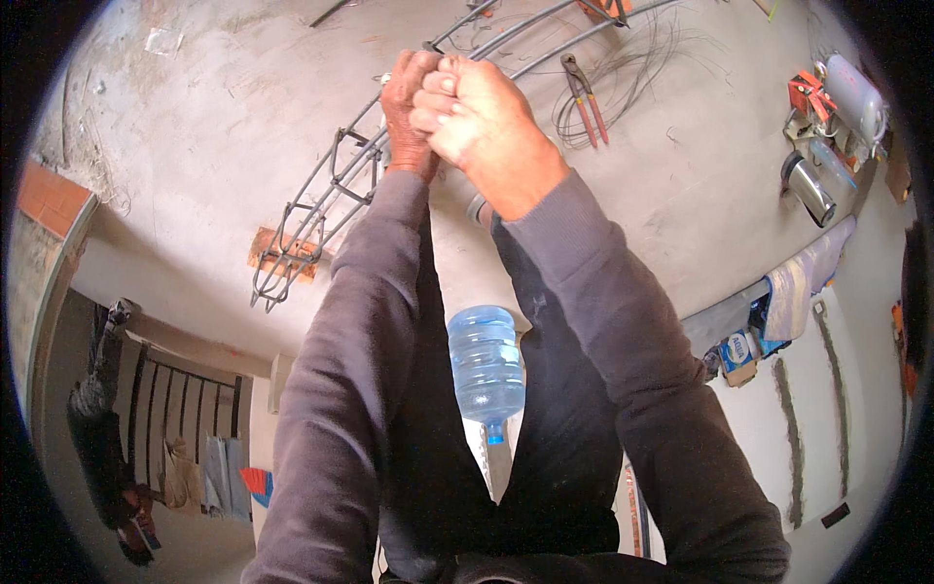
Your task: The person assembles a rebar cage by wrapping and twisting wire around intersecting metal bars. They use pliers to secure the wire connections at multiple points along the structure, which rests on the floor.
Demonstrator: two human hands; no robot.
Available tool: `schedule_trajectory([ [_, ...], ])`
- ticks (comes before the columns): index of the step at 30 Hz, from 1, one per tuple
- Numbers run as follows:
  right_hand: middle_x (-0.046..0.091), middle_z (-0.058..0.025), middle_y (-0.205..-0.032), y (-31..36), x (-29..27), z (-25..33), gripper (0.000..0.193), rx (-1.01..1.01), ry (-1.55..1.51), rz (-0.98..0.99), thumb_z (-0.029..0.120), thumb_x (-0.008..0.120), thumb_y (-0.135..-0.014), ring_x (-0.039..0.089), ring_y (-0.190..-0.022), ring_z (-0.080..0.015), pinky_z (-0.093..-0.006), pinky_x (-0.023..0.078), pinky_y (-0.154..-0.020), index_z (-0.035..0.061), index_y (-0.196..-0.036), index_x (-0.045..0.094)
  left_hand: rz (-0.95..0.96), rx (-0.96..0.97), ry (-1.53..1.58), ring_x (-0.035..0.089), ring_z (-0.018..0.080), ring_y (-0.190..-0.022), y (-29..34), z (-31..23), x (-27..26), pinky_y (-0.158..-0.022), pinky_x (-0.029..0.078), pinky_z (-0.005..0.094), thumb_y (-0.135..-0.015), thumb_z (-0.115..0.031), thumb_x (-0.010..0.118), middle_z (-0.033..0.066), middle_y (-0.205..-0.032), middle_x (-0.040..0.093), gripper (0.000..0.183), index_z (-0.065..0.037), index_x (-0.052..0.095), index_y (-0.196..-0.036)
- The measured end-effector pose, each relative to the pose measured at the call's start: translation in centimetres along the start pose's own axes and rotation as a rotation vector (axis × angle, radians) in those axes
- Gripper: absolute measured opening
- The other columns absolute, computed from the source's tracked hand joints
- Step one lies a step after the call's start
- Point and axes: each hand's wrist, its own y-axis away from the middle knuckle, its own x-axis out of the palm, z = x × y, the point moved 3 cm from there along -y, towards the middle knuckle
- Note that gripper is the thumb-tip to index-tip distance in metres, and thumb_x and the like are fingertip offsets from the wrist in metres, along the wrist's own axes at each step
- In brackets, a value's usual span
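Note:
My left hand [405,115] and my right hand [486,115] meet above a long rebar cage [336,183]. Both have curled fingers; the right overlaps the left's inner side. Whatever they grip is hidden behind the knuckles. The cage, made of grey bars with bent ties, slants from lower left to the top, passing behind my hands. One end rests on an orange brick [263,245]. To the right of my hands lie steel pincers [582,97] with red and yellow handles, beside a loose tangle of thin wire [637,86].
A large blue water bottle [486,365] shows between my legs. At the right are a steel tumbler [808,190], a grey container [856,97] and a striped cloth [798,282]. A low brick-topped wall [53,200] and a person in dark clothes [97,428] are at the left.

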Motion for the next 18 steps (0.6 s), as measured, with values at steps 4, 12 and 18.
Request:
schedule_trajectory([
  [4,0.057,-0.0047,-0.07,0.4,-0.4,0.1,0.021,-0.247,0.451,-0.145,0.016,0.047,-0.097,0.049,-0.053,-0.0143,-0.0309,0.047,-0.054,0.0009,-0.088,0.059,0.046,-0.024,-0.031,0.059,0.0287,-0.074,-0.3,0.2,-0.4,-0.066,0.047,0.0355,-0.083,-0.016,0.058,0.0094,-0.081,0.057,0.009,-0.007,0.058,-0.085],
  [12,0.071,-0.0143,-0.081,4.8,-14.8,11.7,0.026,-0.849,1.629,-0.512,0.015,0.059,-0.082,0.068,-0.071,-0.0247,-0.0358,0.054,-0.072,-0.0006,-0.099,0.071,-0.031,0.136,-0.382,0.059,0.0227,-0.066,-0.2,-1.1,0.0,-0.063,0.046,0.0349,-0.084,-0.013,0.077,0.0121,-0.076,0.064,0.021,-0.002,0.059,-0.083],
  [18,0.056,-0.0241,-0.112,-1.2,-25.1,16.6,0.049,-0.991,2.199,-0.664,0.011,0.065,-0.08,0.06,-0.104,-0.0434,-0.0509,0.051,-0.085,0.0016,-0.126,0.05,0.003,-0.017,-0.263,0.056,0.0129,-0.063,-0.8,-0.5,-0.2,-0.057,0.046,0.0303,-0.084,-0.007,0.075,0.0093,-0.07,0.064,0.019,0.0,0.058,-0.079],
])
